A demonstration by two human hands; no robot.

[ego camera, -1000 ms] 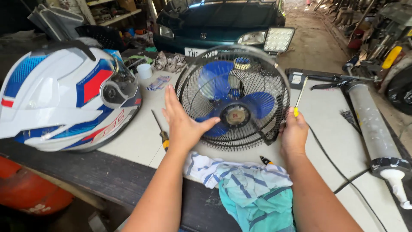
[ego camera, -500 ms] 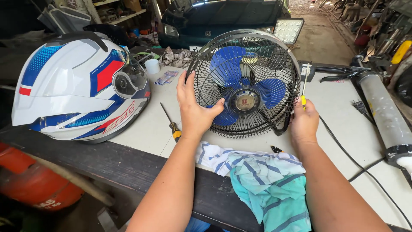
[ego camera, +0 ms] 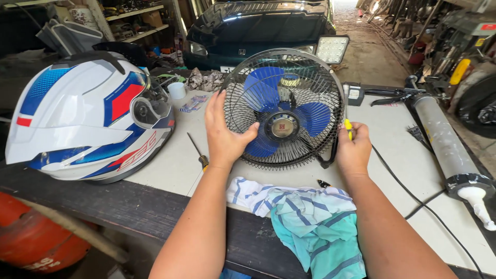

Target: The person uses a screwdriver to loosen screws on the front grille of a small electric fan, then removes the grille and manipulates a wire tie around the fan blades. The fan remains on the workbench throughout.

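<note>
Yellow-handled tool [ego camera: 349, 129] mostly hidden inside right hand [ego camera: 353, 152].

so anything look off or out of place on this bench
Mostly the striped cloth: it lies bunched at the bench's front edge, partly hanging over. The fan is tipped back, propped by the left hand on its grille and the right hand at its rim. No visible damage.

Both forearms and hands [ego camera: 289, 142] are bare, without sleeves or gloves.

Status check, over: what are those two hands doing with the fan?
Left hand flat on fan grille. Right hand grips yellow-handled tool at grille's edge. Striped cloth below, helmet alongside.
</note>
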